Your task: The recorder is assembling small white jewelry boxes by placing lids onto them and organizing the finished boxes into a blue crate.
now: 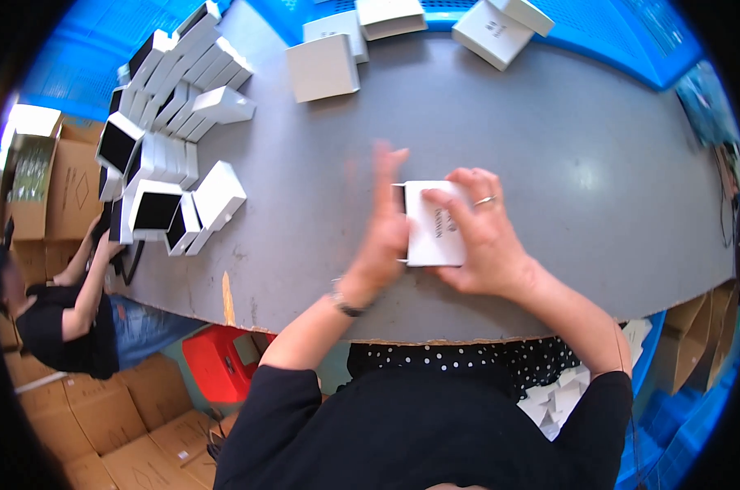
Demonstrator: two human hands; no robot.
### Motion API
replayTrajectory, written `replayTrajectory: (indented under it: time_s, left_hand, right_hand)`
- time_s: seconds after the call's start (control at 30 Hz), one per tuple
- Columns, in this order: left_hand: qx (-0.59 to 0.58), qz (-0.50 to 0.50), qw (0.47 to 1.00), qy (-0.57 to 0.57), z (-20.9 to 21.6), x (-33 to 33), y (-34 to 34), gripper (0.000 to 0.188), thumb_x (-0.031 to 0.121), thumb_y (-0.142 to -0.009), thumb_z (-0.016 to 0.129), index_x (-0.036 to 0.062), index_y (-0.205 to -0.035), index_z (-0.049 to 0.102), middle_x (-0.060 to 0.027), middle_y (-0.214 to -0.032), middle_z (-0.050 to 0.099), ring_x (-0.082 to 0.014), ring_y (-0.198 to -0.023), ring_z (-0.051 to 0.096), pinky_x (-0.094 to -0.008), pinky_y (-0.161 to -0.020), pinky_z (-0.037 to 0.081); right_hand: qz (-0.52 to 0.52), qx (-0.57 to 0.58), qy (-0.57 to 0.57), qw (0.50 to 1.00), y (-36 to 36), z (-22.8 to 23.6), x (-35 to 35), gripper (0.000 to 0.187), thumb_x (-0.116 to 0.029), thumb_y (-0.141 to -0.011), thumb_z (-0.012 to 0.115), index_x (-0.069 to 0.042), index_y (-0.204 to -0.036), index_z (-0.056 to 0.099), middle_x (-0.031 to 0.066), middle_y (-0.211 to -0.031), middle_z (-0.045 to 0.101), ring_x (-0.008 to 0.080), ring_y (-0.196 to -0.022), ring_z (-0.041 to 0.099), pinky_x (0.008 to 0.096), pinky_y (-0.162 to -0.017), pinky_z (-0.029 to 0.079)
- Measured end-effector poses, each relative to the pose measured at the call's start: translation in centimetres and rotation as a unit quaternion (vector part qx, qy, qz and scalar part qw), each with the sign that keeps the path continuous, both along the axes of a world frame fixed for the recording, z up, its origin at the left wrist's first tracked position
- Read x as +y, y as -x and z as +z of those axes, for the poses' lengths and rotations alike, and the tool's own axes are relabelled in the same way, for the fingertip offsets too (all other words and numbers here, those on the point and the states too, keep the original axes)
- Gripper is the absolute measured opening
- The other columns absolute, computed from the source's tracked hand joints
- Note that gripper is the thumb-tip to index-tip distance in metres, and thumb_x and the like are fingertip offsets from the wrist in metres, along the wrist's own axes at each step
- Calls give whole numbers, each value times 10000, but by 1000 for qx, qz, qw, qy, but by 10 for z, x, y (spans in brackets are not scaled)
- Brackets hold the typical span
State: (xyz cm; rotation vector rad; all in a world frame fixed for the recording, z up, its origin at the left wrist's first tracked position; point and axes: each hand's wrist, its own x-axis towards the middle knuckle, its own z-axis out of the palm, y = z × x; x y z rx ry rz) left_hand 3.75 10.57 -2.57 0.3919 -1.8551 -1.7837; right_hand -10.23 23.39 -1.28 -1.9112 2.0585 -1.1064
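Near the front middle of the table I hold a small white cardboard box (423, 245) with dark print on its face. My right hand (488, 237), a ring on one finger, grips it from the right, with fingers over the top edge and face. The box's left end shows a dark strip, with thin white edges sticking out at both corners. Against that end is my left hand (384, 233), its fingers stretched out and smeared by motion. It seems to touch the box with the palm side, though the contact is blurred.
Many white boxes (211, 196), several showing dark open ends, stand in rows on the table's left. More white boxes (325, 69) lie at the far side by a blue plastic crate (631, 41). Another person (68, 327) works at the left edge, near brown cartons (76, 192) and a red stool (215, 363).
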Motion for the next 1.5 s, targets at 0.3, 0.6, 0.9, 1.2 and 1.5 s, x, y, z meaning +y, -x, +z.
replayTrajectory:
  time_s: [0.3, 0.6, 0.9, 1.2, 1.5]
  left_hand:
    - [-164, 187, 806, 538, 24, -73, -59, 783, 275, -749, 828, 94, -1453, 537, -200, -1521, 433, -416, -1474, 291, -563, -1202, 252]
    - [-385, 250, 711, 532, 13, -185, -144, 875, 333, -698, 869, -65, -1383, 499, -300, -1356, 499, -442, -1284, 471, -504, -1110, 390]
    - [-334, 83, 800, 492, 39, -81, -103, 790, 262, -672, 803, 133, -1410, 550, -184, -1481, 428, -421, -1428, 350, -598, -1176, 266]
    - [-159, -15, 912, 377, 42, -82, -97, 695, 131, -638, 755, 65, -1316, 618, -172, -1361, 581, -411, -1352, 514, -479, -1093, 446]
    - [-150, -49, 979, -126, 29, -135, -51, 472, 163, -989, 576, -13, -1426, 536, -98, -1279, 662, -172, -1093, 643, -284, -905, 525]
  right_hand:
    - [-32, 129, -292, 947, 28, 81, 77, 819, -321, -598, 873, -135, -1343, 589, 175, -1249, 514, 388, -1243, 468, 623, -1140, 273]
    - [6, 303, -67, 951, 75, 62, -116, 911, -184, -727, 847, -208, -1522, 404, 188, -1595, 325, 358, -1520, 251, 502, -1251, 221]
    - [52, 16, -118, 991, 30, 56, -220, 1146, -336, -637, 856, -222, -1611, 264, 200, -1498, 455, 346, -1401, 455, 489, -1169, 351]
    - [-48, -286, -113, 950, 110, -3, 51, 867, -348, -718, 756, -64, -1478, 452, 111, -1353, 555, 256, -1300, 484, 415, -1096, 370]
    - [-59, 142, -28, 988, 91, 27, 48, 784, -240, -737, 750, -132, -1471, 496, 182, -1484, 468, 366, -1365, 450, 481, -1126, 368]
